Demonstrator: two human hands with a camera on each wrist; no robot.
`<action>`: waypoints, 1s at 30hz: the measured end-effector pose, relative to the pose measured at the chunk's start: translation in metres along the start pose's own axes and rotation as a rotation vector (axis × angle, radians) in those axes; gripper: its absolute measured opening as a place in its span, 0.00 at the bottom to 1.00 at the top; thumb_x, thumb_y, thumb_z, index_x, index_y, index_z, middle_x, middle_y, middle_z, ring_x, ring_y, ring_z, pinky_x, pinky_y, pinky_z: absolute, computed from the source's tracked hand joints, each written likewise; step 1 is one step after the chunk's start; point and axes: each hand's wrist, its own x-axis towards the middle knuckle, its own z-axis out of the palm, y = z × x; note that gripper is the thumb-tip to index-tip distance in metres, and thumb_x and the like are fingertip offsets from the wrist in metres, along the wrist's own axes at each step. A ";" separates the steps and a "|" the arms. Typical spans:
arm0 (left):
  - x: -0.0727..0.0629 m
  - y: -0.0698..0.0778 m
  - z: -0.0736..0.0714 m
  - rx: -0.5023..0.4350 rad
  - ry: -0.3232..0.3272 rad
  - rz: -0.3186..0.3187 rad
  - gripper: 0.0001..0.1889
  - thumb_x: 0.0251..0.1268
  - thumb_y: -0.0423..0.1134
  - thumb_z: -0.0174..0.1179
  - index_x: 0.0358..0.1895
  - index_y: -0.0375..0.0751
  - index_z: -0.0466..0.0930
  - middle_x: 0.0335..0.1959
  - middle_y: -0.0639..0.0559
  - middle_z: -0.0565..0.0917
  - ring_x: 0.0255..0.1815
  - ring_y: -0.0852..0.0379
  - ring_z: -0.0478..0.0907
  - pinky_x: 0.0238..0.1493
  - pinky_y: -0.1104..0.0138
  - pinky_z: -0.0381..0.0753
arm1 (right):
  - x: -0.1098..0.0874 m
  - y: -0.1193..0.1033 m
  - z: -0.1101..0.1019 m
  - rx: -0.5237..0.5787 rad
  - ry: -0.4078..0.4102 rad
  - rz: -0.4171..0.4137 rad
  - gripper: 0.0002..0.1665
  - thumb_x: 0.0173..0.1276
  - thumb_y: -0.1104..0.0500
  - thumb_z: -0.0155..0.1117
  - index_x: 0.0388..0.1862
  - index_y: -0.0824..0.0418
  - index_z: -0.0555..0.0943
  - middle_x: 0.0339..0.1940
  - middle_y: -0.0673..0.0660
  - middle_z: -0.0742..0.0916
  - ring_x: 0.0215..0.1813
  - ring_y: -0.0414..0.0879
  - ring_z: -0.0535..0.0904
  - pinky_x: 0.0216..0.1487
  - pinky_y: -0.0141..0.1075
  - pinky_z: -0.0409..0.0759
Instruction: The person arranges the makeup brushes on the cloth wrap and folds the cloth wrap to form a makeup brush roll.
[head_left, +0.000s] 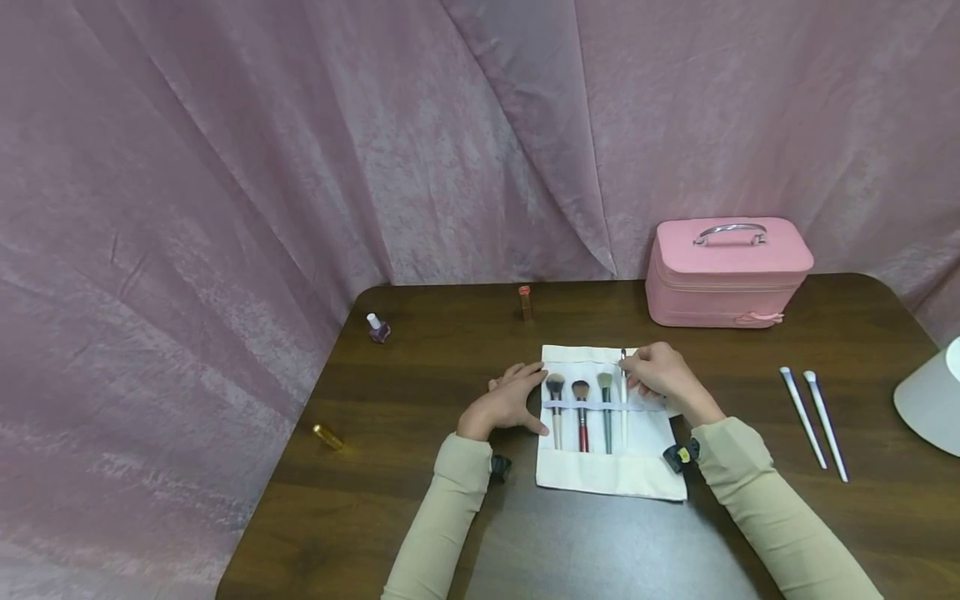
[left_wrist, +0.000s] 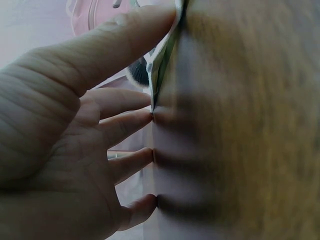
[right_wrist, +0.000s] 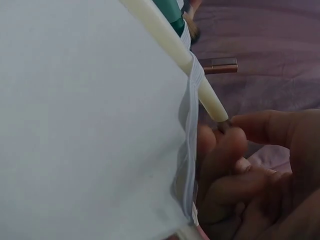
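Observation:
A white brush roll [head_left: 600, 473] lies unfolded on the table, with an elastic band [head_left: 645, 406] across it. Under the band sit a dark-tipped brush with a pale handle [head_left: 556, 417], a red-handled brush [head_left: 582, 425] and a green-handled brush [head_left: 607, 421]. My right hand [head_left: 660, 371] pinches a slim white-handled makeup brush [right_wrist: 165, 35] near its metal neck; its handle passes under the band in the right wrist view. At the roll's left edge, my left hand [head_left: 506, 404] rests with fingers spread, thumb and fingertips touching the cloth and table.
Two white brushes [head_left: 803, 417] lie on the right, near a white lampshade-like object [head_left: 933, 400]. A pink case [head_left: 727, 275] stands at the back. A lipstick [head_left: 525, 302], a nail polish bottle [head_left: 378, 329] and a gold tube [head_left: 327, 437] are spread leftward.

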 end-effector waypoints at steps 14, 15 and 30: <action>0.001 -0.001 0.001 0.002 0.000 0.006 0.51 0.53 0.47 0.79 0.79 0.45 0.60 0.82 0.54 0.53 0.82 0.45 0.43 0.71 0.33 0.48 | -0.002 0.005 0.009 -0.244 0.044 -0.039 0.25 0.69 0.54 0.58 0.11 0.55 0.69 0.13 0.46 0.62 0.20 0.41 0.58 0.22 0.35 0.59; 0.001 -0.001 0.001 0.002 0.000 0.004 0.51 0.53 0.47 0.79 0.80 0.45 0.60 0.82 0.54 0.53 0.82 0.45 0.43 0.71 0.34 0.48 | -0.002 0.005 0.010 -0.255 0.047 -0.040 0.26 0.69 0.54 0.58 0.10 0.55 0.68 0.13 0.46 0.63 0.19 0.41 0.58 0.22 0.34 0.59; -0.001 0.000 -0.001 -0.028 -0.010 0.000 0.50 0.54 0.45 0.78 0.80 0.45 0.59 0.82 0.53 0.53 0.82 0.46 0.42 0.72 0.34 0.46 | -0.010 -0.008 0.011 -0.440 -0.035 -0.011 0.25 0.72 0.53 0.57 0.13 0.59 0.80 0.13 0.48 0.69 0.22 0.44 0.64 0.25 0.38 0.62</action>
